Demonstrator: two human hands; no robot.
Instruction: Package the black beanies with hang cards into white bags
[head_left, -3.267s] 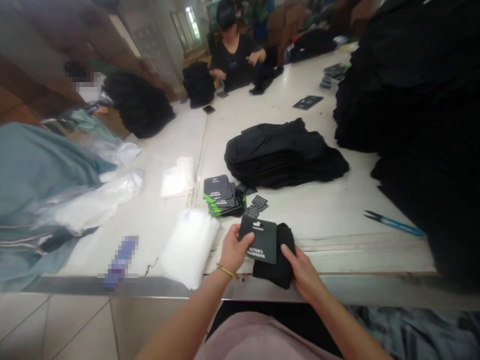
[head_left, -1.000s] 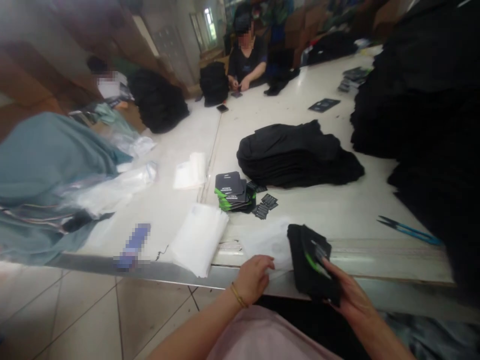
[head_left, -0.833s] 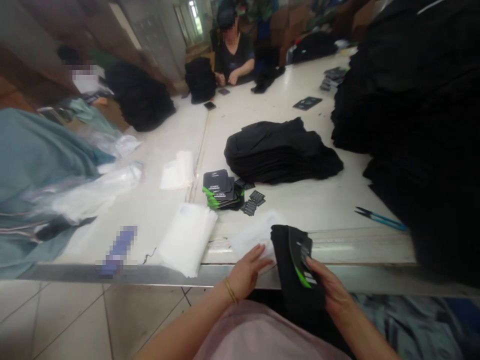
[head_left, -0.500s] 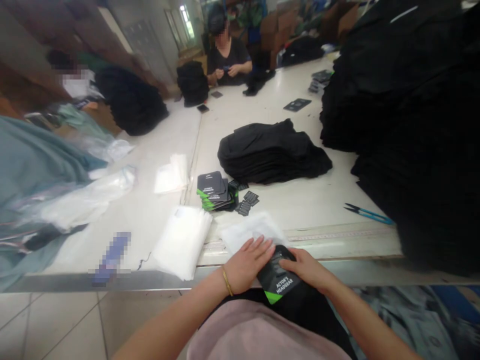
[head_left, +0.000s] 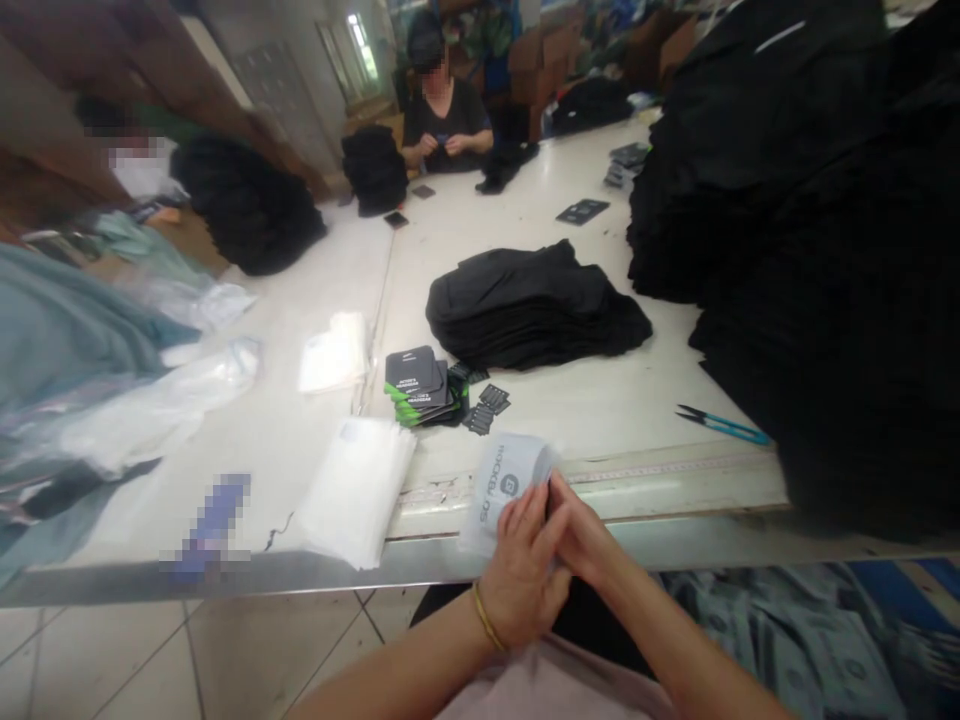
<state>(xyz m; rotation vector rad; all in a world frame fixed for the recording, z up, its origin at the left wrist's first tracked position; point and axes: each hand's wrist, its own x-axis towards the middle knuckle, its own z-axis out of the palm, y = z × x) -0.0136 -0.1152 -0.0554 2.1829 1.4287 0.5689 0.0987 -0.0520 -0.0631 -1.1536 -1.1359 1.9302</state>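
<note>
A frosted plastic bag (head_left: 501,468) with dark printed lettering that reads backwards lies partly over the table's front edge. My left hand (head_left: 523,568), with a yellow bracelet at the wrist, is closed over the bag's lower right part, fingers across its surface. Against the right side of the bag, my right hand (head_left: 579,530) is closed round its edge. The hands touch each other and hide that end; what is inside cannot be made out. Just beyond are a pile of black and green header cards (head_left: 420,385) and small dark labels (head_left: 487,408).
Flat plastic bags (head_left: 358,490) lie to the left. A stack of folded black garments (head_left: 532,305) is ahead, and blue thread snips (head_left: 724,424) are at right beside a tall heap of black cloth (head_left: 757,200). Across the table, a person (head_left: 446,125) holds something small.
The black header card that my right hand held is out of sight. The plastic bag now shows its printed face, turned more upright, and both hands have come together at its right side.
</note>
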